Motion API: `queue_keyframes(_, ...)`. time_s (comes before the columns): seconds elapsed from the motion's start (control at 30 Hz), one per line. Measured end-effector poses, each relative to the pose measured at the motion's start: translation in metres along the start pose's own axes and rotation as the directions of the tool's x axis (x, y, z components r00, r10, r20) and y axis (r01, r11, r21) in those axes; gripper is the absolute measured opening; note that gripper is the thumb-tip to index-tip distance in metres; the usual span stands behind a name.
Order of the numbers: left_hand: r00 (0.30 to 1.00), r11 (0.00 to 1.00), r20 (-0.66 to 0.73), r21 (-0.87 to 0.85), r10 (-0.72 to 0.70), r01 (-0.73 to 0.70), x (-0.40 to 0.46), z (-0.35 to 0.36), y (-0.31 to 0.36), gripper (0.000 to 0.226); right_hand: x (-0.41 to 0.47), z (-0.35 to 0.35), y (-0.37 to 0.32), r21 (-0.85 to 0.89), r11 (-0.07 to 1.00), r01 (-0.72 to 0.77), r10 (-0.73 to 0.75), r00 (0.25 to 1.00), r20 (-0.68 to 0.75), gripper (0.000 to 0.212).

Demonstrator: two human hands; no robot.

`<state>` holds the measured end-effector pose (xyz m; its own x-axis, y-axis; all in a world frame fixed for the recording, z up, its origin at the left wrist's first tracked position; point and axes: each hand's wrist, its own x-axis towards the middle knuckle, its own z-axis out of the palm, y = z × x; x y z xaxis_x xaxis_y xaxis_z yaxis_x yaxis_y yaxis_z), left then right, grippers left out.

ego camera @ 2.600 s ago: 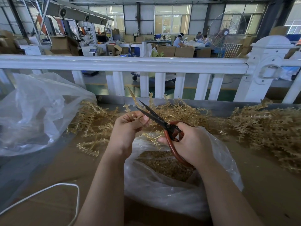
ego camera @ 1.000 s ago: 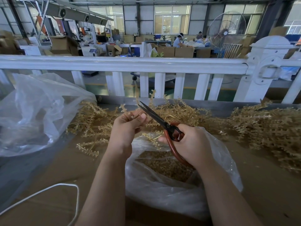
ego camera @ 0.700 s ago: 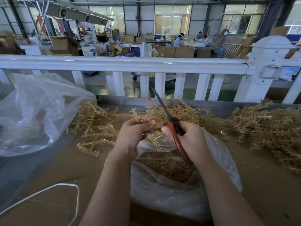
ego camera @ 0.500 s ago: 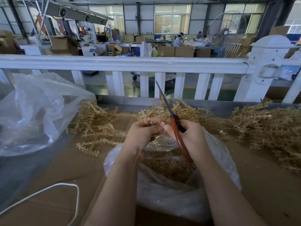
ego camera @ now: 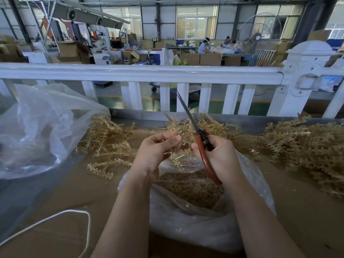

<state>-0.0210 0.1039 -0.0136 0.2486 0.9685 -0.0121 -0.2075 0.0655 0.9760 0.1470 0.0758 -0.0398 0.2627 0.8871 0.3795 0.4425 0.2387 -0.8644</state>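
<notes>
My right hand [ego camera: 219,157] grips red-handled scissors [ego camera: 202,148] with their blades closed and pointing up and away towards the fence. My left hand [ego camera: 154,153] pinches a thin golden plastic sprig [ego camera: 176,157] between its fingertips, close beside the scissors. Both hands hover over an open clear plastic bag [ego camera: 195,226] that holds several small golden cut pieces [ego camera: 189,189].
Piles of golden plastic sprigs lie to the left [ego camera: 106,144], behind the hands, and in a big heap at the right [ego camera: 307,151]. A large crumpled clear bag [ego camera: 39,127] sits at left. A white cord [ego camera: 55,218] loops on the brown table. A white fence [ego camera: 141,74] borders the far edge.
The scissors were open at the sprig, then closed and swung upright. My left hand moved right, closer to my right hand, above the bag.
</notes>
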Motion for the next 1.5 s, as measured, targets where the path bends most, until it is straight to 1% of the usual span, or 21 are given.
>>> queue_keyframes(0.1,0.999,0.999,-0.016,0.009,0.042,-0.042,0.000,0.001,0.001,0.004,0.000,0.000,0.002,-0.062,0.998,-0.001,-0.001,1.000,-0.031,0.016)
queue_keyframes(0.23,0.994,0.993,-0.026,0.042,0.108,-0.107,0.001,0.004,0.000,0.020,0.001,0.001,0.004,-0.205,0.979,-0.023,0.017,0.999,-0.031,0.012)
queue_keyframes(0.33,0.987,0.984,-0.030,0.089,0.160,-0.157,0.001,0.006,-0.001,0.020,0.000,0.003,0.004,-0.247,0.969,-0.018,0.007,0.999,-0.044,0.012)
queue_keyframes(0.4,0.978,0.974,-0.055,0.114,0.203,-0.196,0.002,0.006,-0.002,0.020,-0.002,0.001,0.004,-0.251,0.968,0.011,-0.024,0.999,-0.046,0.018)
queue_keyframes(0.5,0.965,0.968,-0.105,0.101,0.239,-0.228,0.005,0.002,-0.003,0.024,-0.006,-0.001,-0.002,-0.317,0.945,0.080,-0.080,0.997,0.013,0.037)
queue_keyframes(0.6,0.967,0.973,-0.106,0.043,0.232,-0.228,0.006,-0.001,-0.003,0.026,-0.009,-0.001,-0.002,-0.373,0.920,0.123,-0.104,0.992,0.072,0.052)
queue_keyframes(0.73,0.974,0.977,-0.072,-0.016,0.213,-0.215,0.006,-0.002,-0.001,0.029,-0.009,0.000,0.000,-0.407,0.901,0.148,-0.122,0.988,0.090,0.061)
queue_keyframes(0.93,0.981,0.977,0.048,-0.114,0.189,-0.182,0.005,-0.007,-0.001,0.030,-0.007,0.000,0.004,-0.433,0.883,0.178,-0.152,0.984,0.094,0.057)
queue_keyframes(1.03,0.977,0.978,0.097,-0.110,0.191,-0.180,0.003,-0.011,0.000,0.020,-0.006,-0.001,0.004,-0.456,0.866,0.207,-0.189,0.978,0.085,0.060)
queue_keyframes(1.07,0.977,0.979,0.102,-0.102,0.190,-0.179,0.003,-0.011,-0.001,0.018,-0.007,-0.001,0.003,-0.458,0.862,0.218,-0.205,0.976,0.079,0.061)
queue_keyframes(1.2,0.979,0.980,0.081,-0.082,0.189,-0.182,0.005,-0.011,-0.004,0.026,-0.008,-0.002,0.000,-0.497,0.835,0.237,-0.247,0.968,0.046,0.074)
queue_keyframes(1.27,0.979,0.980,0.090,-0.087,0.185,-0.178,0.005,-0.010,-0.004,0.026,-0.009,-0.001,0.001,-0.494,0.836,0.239,-0.258,0.966,0.031,0.073)
queue_keyframes(1.4,0.982,0.981,0.100,-0.133,0.158,-0.144,0.005,-0.009,-0.005,0.021,-0.011,-0.001,0.000,-0.481,0.842,0.243,-0.266,0.964,0.020,0.064)
queue_keyframes(1.5,0.984,0.979,0.109,-0.163,0.141,-0.123,0.006,-0.009,-0.006,0.022,-0.012,-0.001,-0.001,-0.481,0.841,0.248,-0.277,0.961,0.011,0.067)
